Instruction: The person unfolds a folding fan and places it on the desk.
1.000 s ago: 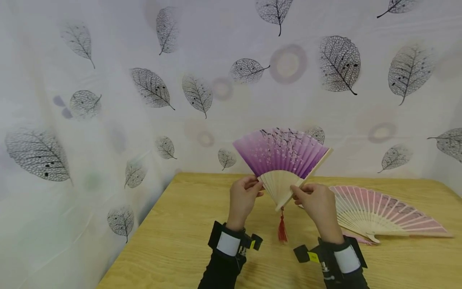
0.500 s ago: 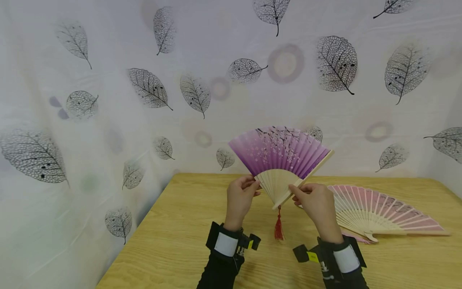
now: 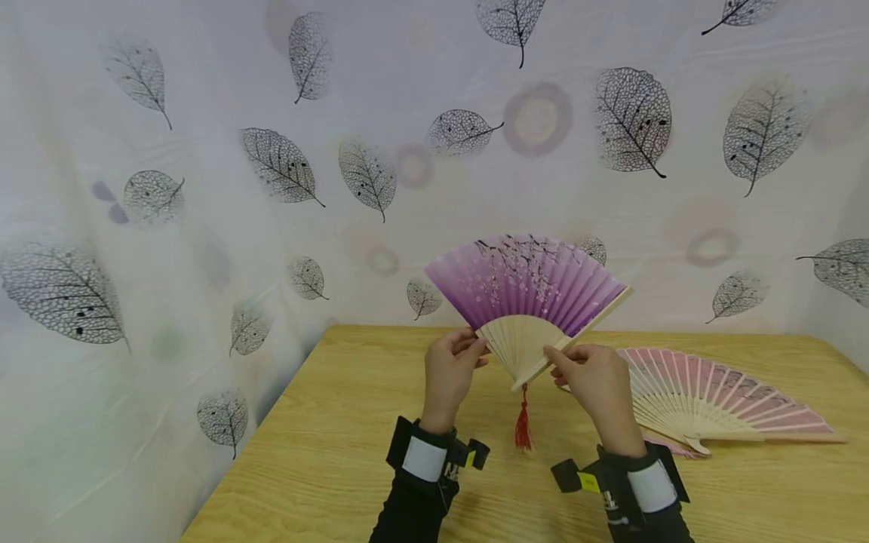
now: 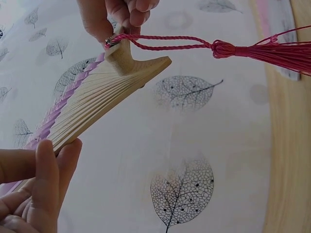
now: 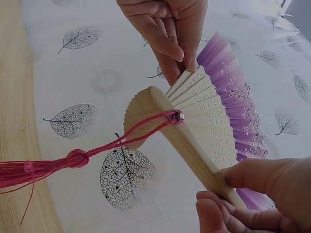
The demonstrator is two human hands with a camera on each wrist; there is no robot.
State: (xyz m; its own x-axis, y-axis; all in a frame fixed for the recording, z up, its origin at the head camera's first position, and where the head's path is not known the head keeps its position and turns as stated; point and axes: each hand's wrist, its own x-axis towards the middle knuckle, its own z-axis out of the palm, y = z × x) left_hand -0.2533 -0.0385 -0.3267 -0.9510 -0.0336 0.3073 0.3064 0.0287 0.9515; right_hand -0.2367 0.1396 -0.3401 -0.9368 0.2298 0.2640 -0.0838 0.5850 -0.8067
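Observation:
Both hands hold up a partly spread purple folding fan (image 3: 523,283) with white blossoms, dark branches and pale wooden ribs. My left hand (image 3: 450,373) pinches the outer rib on the fan's left side. On the right side, my right hand (image 3: 597,377) grips the thick guard stick between thumb and fingers. A red tassel (image 3: 522,426) hangs by a cord from the pivot at the fan's lower end. In the right wrist view, cut-out patterns show on the ribs (image 5: 209,121), and the cord loops through a metal rivet (image 5: 178,116).
A pink folding fan (image 3: 733,400) lies spread on the wooden table (image 3: 326,452) at the right, beside my right hand, its pink tassel (image 3: 672,446) by its pivot. A white curtain (image 3: 380,68) printed with dark leaves hangs behind the table.
The purple fan has spread a little wider, its left edge moving left with my left hand. The view has shifted slightly. Both hands keep their hold.

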